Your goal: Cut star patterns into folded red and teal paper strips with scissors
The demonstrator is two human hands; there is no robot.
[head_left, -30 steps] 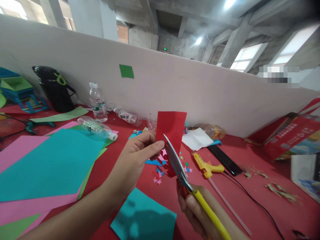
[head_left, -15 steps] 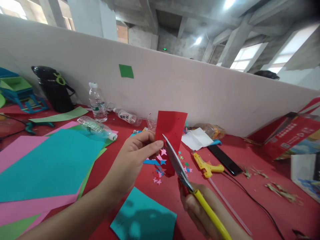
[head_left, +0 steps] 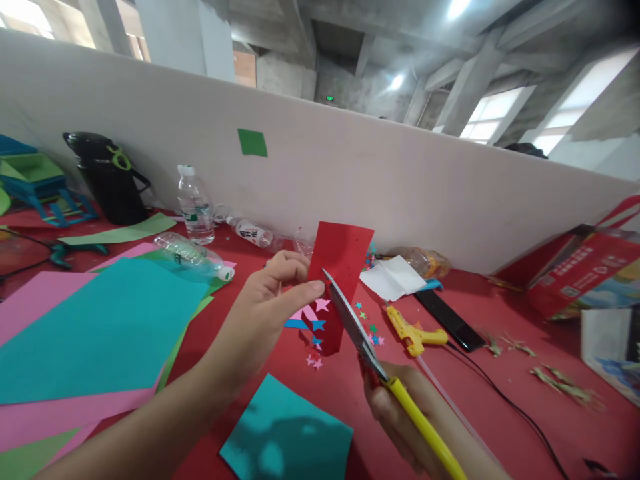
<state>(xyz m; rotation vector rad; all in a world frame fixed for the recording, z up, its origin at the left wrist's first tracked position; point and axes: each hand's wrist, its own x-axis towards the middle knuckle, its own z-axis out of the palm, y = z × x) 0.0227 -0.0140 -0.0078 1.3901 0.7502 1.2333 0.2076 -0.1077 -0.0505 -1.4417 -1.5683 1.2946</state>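
Note:
A sheet of red paper (head_left: 345, 250) is held upright above the table, its left edge pinched between thumb and fingers of my left hand (head_left: 280, 293). My right hand (head_left: 400, 407) grips scissors (head_left: 357, 330) with a yellow handle. Their blades point up and left, against the red paper close to my left thumb; whether they are biting into it I cannot tell. Small paper stars (head_left: 318, 325) in pink, blue and green lie scattered on the table below. Nearer to me lies a piece of teal paper (head_left: 290, 433).
Stacked coloured sheets (head_left: 100, 327) cover the left, with a plastic bottle (head_left: 193, 257) on them. A standing bottle (head_left: 195, 207) and black flask (head_left: 107, 177) stand behind. At right are a yellow glue gun (head_left: 413, 331) with its cord, a black phone (head_left: 450, 320) and a red box (head_left: 590, 267).
The red paper's lower part has swung slightly left, and my left hand has shifted slightly. My right hand and the scissors have moved only a little.

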